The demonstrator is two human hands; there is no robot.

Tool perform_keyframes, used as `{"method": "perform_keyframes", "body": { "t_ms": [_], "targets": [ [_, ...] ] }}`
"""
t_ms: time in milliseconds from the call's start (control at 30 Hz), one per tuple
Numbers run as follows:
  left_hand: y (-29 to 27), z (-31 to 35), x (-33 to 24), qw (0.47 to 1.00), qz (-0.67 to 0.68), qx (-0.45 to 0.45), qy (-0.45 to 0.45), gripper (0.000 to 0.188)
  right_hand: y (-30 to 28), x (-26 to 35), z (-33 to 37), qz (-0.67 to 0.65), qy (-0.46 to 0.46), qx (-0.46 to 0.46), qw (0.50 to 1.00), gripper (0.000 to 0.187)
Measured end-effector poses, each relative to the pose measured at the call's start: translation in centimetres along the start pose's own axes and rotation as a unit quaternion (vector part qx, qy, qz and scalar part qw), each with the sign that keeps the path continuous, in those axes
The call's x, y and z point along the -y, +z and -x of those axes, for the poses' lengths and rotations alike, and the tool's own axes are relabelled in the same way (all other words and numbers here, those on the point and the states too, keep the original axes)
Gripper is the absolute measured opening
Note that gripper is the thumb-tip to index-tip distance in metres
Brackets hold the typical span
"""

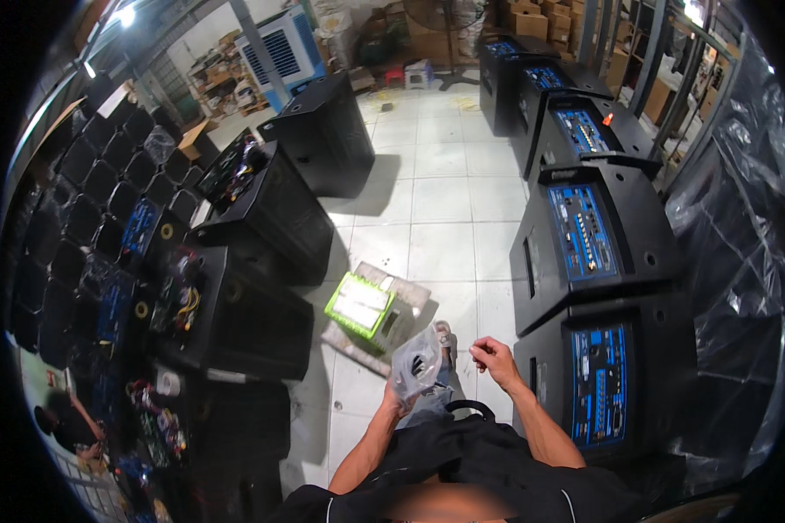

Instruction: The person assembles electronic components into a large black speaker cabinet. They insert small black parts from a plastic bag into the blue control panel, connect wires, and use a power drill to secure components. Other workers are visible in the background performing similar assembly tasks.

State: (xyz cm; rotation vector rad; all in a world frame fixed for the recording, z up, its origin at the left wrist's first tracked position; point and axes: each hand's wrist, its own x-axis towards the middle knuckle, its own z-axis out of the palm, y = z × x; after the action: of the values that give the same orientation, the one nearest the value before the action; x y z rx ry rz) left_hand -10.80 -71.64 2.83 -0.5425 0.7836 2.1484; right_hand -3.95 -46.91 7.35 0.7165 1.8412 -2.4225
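Observation:
My left hand (399,399) grips a clear plastic bag (416,362) near its lower end, and dark small pieces show through the plastic. To the right of the bag, my right hand (494,363) is closed with thumb and fingertips pinched together. Whatever it may hold is too small to make out. The right hand is apart from the bag and closest to a large black speaker cabinet (541,370) with a blue control panel (600,383). Just beyond the bag sits a box with a lime-green rim (356,305) and a pale top, on a flat grey board (349,350).
Black cabinets with blue panels (584,228) line the right side. On the left, black cabinets (270,213) carry loose wiring and boards (183,301). White floor tiles (440,196) run between the rows. Another person (70,418) is at the far left edge. An air cooler (279,52) stands behind.

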Motion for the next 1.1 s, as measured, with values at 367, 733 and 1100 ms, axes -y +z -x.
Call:
{"method": "perform_keyframes", "body": {
  "t_ms": [367, 733, 1100],
  "targets": [
    [16.3, -28.2, -18.0, 0.984, -0.171, 0.048, 0.021, 0.040, 4.6, 27.1, -23.9, 0.337, -0.162, 0.068, 0.925, 0.016],
    [27.3, -49.0, -30.2, 0.973, -0.225, -0.014, 0.046, 0.038, 0.9, 35.2, -50.2, 0.284, -0.280, -0.049, 0.916, 0.011],
    [39.5, -71.2, -48.6, 0.970, -0.181, -0.098, 0.129, 0.054, 1.2, 50.9, -81.1, 0.278, -0.369, 0.028, 0.887, 0.017]
  ]
}}
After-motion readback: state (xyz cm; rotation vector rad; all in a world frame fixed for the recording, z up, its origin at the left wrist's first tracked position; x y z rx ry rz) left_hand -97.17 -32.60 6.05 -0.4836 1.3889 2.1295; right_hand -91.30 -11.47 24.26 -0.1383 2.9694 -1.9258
